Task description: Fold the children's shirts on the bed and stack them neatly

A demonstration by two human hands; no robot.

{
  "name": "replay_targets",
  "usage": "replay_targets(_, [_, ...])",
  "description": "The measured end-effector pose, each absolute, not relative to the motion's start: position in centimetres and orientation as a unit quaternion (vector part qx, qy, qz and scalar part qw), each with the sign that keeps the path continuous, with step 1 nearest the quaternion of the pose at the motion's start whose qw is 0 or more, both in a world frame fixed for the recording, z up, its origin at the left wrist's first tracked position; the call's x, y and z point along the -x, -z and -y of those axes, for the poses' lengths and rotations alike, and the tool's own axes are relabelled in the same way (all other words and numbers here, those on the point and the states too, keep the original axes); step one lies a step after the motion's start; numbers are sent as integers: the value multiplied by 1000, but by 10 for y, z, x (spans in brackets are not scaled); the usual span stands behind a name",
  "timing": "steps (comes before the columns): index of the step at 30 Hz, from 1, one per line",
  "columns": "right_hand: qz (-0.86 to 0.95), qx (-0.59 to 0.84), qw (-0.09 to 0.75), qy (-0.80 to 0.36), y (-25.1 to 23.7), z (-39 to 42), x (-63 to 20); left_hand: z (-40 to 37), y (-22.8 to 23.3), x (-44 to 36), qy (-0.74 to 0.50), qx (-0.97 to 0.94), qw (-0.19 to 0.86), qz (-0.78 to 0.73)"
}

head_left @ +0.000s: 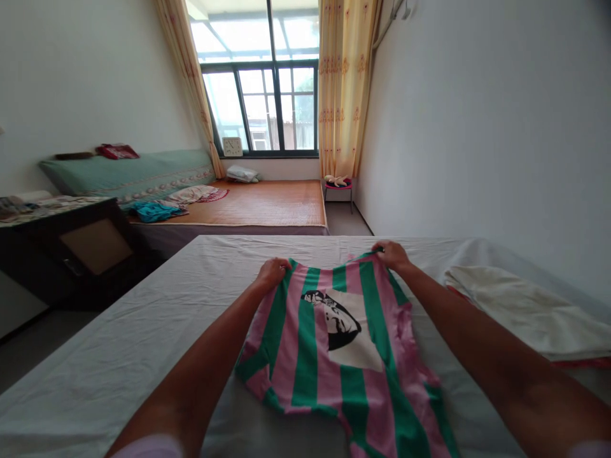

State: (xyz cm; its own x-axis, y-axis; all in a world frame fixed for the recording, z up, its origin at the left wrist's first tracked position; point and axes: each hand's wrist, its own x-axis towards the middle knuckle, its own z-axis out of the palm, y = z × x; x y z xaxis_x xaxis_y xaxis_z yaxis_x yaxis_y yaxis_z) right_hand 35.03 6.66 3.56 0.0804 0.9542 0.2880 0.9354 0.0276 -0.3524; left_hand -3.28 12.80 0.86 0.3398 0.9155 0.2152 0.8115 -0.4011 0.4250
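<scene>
A pink and green striped shirt [329, 388] with a black and white printed picture lies spread over the white-sheeted surface [143, 331]. Its far edge is pinched at two corners. My left hand [274, 272] is closed on the far left corner, and my right hand [392, 254] grips the far right corner. The cloth sags a little between them. Folds bunch along the shirt's right side, and its near end runs out of view at the bottom.
A folded white cloth [520, 312] with red edging lies at the right, near the wall. Behind stands a bed with a woven mat [277, 197], carrying a blue cloth [155, 211]. To the left is a dark cabinet [95, 248]; a small stool [338, 184] stands below the curtain.
</scene>
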Motion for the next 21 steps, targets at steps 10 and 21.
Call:
replay_targets(10, [721, 632, 282, 30, -78, -54, -332, -109, -38, 39, -298, -820, 112, -475])
replay_targets(21, [833, 466, 200, -222, -15, 106, -336, 25, -34, 109, -115, -891, 308, -312])
